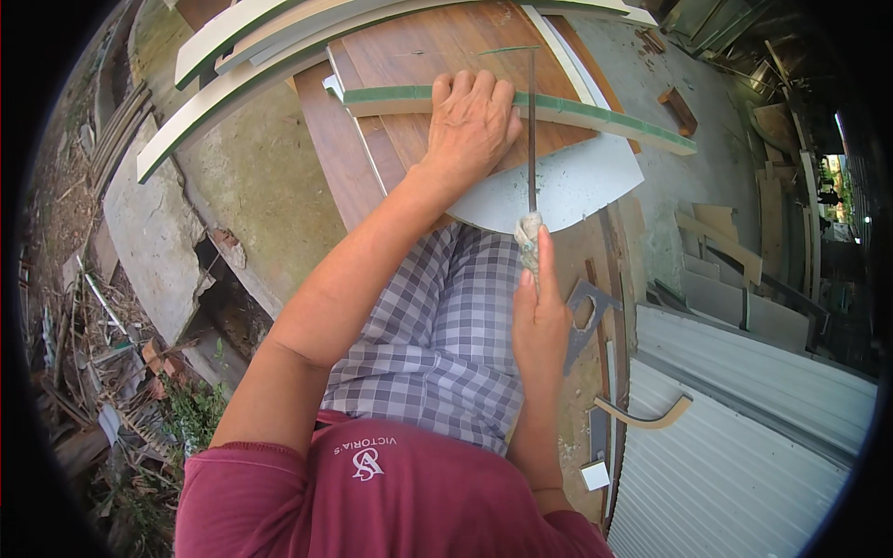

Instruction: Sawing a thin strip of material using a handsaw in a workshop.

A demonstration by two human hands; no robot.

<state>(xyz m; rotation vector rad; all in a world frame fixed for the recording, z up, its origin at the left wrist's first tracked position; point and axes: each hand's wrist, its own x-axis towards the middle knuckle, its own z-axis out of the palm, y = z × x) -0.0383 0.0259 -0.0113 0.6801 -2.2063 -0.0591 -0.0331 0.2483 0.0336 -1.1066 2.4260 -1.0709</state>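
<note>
My left hand point(474, 116) is closed over a long pale strip with a green top edge point(391, 96), its fingers curled across the far side. The strip lies crosswise on a brown wood-grain board point(409, 51). My right hand point(542, 312) grips the pale wrapped handle of a long thin dark metal tool point(532, 149). Its shaft points away from me and crosses the strip just right of my left hand. Seen edge-on, it could be a file or a blade; I cannot tell which. Green crumbs lie on a white board point(567, 186) below the crossing.
More green-edged strips point(233, 88) lie at the far left. To the right are corrugated white sheets point(735, 446), a curved piece point(646, 418) and a grey plate with a hole point(586, 321). Broken concrete point(163, 246) and debris point(121, 391) lie on the left.
</note>
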